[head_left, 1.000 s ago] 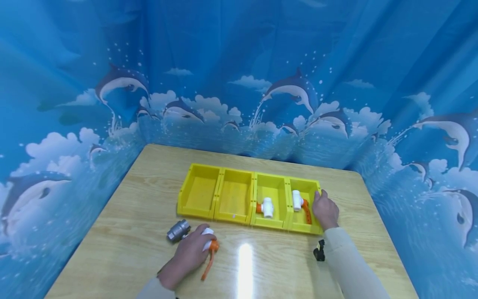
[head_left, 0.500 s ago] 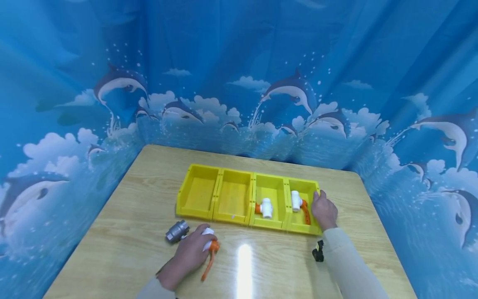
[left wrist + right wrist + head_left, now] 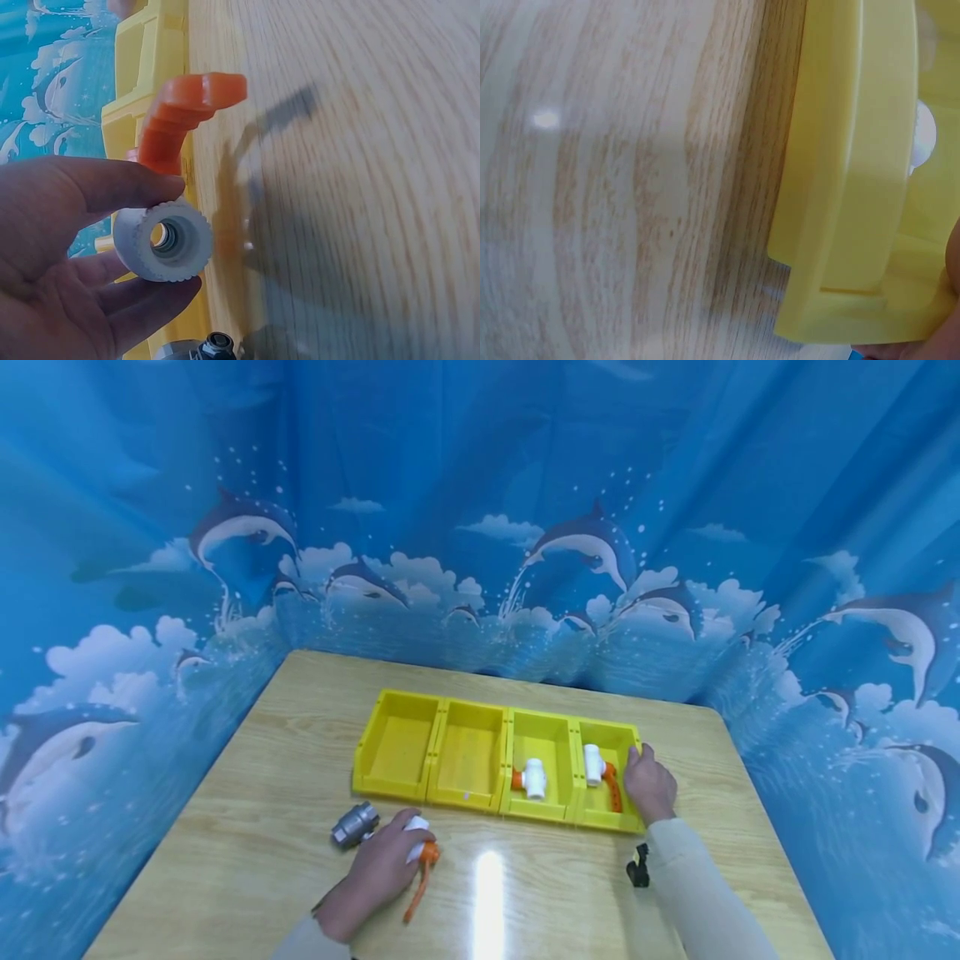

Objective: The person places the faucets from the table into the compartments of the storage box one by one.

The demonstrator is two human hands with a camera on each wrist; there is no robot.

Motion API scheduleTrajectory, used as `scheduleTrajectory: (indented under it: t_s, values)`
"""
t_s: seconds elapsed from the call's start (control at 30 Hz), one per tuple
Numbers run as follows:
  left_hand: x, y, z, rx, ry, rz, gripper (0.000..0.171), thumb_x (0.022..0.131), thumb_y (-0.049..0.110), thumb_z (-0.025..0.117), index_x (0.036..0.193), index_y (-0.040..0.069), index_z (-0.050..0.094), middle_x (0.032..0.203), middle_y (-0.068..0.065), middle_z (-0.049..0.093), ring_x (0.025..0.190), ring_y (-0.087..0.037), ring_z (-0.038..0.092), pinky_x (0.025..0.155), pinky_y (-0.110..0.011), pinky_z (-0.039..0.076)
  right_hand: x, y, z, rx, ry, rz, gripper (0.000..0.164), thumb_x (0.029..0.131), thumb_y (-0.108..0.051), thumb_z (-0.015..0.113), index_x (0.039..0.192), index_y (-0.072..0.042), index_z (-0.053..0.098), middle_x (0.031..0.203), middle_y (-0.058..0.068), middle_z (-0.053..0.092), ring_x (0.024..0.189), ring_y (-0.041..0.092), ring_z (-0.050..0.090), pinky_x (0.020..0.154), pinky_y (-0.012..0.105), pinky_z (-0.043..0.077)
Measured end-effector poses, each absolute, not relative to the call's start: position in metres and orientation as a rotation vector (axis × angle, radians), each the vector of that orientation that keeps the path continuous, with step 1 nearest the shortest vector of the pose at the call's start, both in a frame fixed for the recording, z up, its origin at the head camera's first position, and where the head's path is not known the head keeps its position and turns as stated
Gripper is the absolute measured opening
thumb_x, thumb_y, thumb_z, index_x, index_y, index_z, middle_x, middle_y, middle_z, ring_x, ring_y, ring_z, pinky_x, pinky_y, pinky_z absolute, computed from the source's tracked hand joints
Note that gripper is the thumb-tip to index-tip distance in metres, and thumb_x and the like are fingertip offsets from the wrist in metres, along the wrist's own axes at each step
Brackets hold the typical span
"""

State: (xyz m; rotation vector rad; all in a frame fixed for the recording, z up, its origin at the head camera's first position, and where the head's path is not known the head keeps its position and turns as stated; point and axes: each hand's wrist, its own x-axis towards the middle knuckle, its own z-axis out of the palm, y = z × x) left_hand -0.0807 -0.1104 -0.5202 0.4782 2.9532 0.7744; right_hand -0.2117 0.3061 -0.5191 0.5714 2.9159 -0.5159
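Note:
My left hand (image 3: 386, 862) pinches a white plastic ball valve (image 3: 166, 241) between thumb and fingers, over the table in front of the bins. Its orange lever handle (image 3: 180, 120) sticks out past the thumb, and its round threaded opening faces the left wrist camera. At the right end of a row of yellow bins, my right hand (image 3: 651, 785) grips the side wall of the last yellow bin (image 3: 609, 820), thumb inside and fingers outside. In that bin lies a second white valve (image 3: 593, 765) with an orange handle. The neighbouring bin holds another white and orange valve (image 3: 535, 778).
A grey metal valve (image 3: 355, 825) lies on the wooden table (image 3: 247, 852), just left of my left hand. The two left bins (image 3: 400, 747) have nothing large inside. Beside the right sleeve is a small black object (image 3: 637, 867). A blue dolphin-print curtain (image 3: 465, 527) surrounds the table.

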Motion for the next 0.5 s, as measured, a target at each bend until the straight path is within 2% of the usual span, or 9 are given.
scheduleTrajectory:
  t_s: [0.17,0.5]
  values:
    - [-0.0812,-0.1109,-0.5208,0.467,2.939,0.758,0.031,0.072,0.008,0.081,0.100,0.019,0.074,0.132,-0.014,0.055,0.107,-0.035,0.061,0.080,-0.052,0.053,-0.2102,0.3055,-0.5194,0.585,2.885,-0.536,0.066,0.105,-0.041,0.008,0.148,0.008,0.023,0.134,0.036,0.045,0.118,0.048,0.049,0.101,0.058,0.037]
    - [-0.0806,-0.1109,-0.5226,0.521,2.984,0.789,0.030,0.072,0.007,0.081,0.099,0.017,0.074,0.130,-0.015,0.056,0.104,-0.035,0.062,0.076,-0.050,0.053,-0.2123,0.3074,-0.5194,0.572,2.906,-0.529,0.066,0.105,-0.040,0.007,0.147,0.008,0.024,0.132,0.036,0.046,0.117,0.048,0.050,0.100,0.058,0.038]
